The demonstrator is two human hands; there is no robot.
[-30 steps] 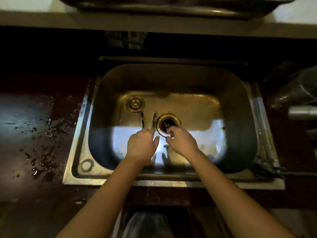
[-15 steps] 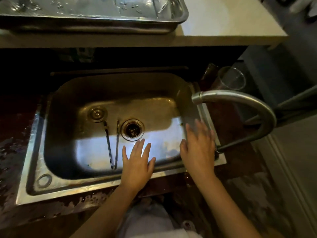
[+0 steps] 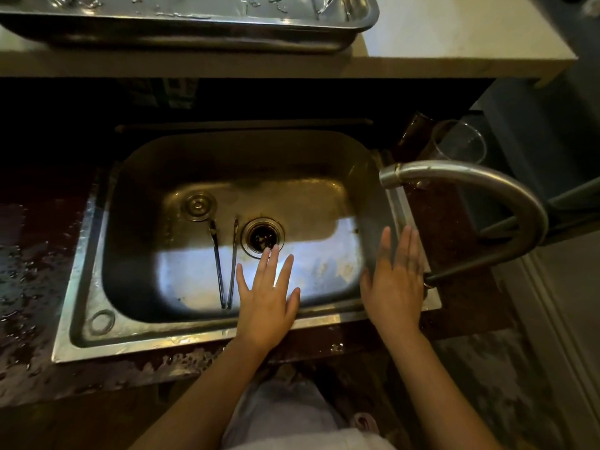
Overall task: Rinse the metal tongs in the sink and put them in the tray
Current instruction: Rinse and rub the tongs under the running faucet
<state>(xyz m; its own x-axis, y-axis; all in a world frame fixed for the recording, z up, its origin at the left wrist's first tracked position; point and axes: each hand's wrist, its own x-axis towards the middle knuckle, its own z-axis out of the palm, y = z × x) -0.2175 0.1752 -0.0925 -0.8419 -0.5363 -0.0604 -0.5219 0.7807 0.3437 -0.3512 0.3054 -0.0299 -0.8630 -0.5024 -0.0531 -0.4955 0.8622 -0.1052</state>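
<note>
The metal tongs (image 3: 224,264) lie on the floor of the steel sink (image 3: 107,241), arms pointing away from me, just left of the drain (image 3: 263,237). My left hand (image 3: 266,297) hovers flat over the sink's near edge, fingers spread, right beside the tongs and not touching them. My right hand (image 3: 394,280) is also flat and empty, over the sink's right rim near the base of the tap (image 3: 470,186). The metal tray (image 3: 194,30) sits on the pale shelf above the sink.
A sink plug (image 3: 198,205) rests at the back left of the basin. A clear glass (image 3: 461,142) stands beyond the tap. The dark counter (image 3: 29,271) to the left is wet. No water runs from the tap.
A second ago my left hand held the tongs near the drain; they now lie loose in the sink. Both hands pulled back and opened, the right moving toward the tap. The view swung right.
</note>
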